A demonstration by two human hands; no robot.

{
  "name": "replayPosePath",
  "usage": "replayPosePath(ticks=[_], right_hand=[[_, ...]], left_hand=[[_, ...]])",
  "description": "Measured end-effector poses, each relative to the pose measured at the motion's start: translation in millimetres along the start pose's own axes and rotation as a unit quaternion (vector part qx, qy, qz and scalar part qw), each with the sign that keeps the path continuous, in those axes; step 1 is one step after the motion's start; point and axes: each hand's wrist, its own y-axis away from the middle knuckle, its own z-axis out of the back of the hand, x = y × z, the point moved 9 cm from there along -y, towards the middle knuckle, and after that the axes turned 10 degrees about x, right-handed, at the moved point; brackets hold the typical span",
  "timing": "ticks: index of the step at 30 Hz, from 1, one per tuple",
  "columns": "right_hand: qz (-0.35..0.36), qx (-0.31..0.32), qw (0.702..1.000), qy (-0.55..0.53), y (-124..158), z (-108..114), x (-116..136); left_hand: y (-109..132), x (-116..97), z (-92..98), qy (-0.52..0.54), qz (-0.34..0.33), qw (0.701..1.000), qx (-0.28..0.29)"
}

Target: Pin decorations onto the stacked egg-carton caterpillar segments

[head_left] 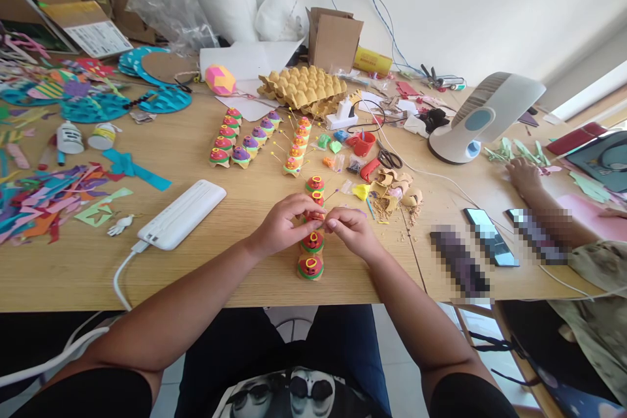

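A row of painted egg-carton cups (310, 266) in red, green and yellow runs away from me on the wooden table (206, 274). My left hand (281, 225) and my right hand (353, 232) meet over the middle cup of that row. Both hands have their fingers curled and pinched together on that cup (316, 214). The cup is mostly hidden by the fingers. A pin with a yellow head (337, 191) lies just beyond the right hand.
Three more rows of painted cups (245, 140) stand farther back, before an egg carton (301, 86). A white power bank (182, 213) with cable lies left. Scissors (388, 158), a fan (482, 119), phones (490, 236) and paper scraps (44, 199) lie around. Another person's hand (524, 176) rests at right.
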Motion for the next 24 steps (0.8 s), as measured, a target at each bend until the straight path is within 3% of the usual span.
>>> replayPosePath(ticks=[5, 17, 24], right_hand=[[-0.005, -0.032, 0.999, 0.015, -0.3, 5.4, 0.0], [0.004, -0.019, 0.999, 0.033, -0.3, 0.2, -4.1], [-0.002, -0.014, 0.998, 0.06, -1.1, 1.6, 1.7]], left_hand=[[-0.7, -5.7, -3.5, -0.035, -0.018, 0.999, 0.013], [-2.2, -22.3, -5.3, -0.072, -0.087, 0.994, 0.009], [-3.8, -20.9, -2.9, -0.062, -0.079, 0.995, 0.004]])
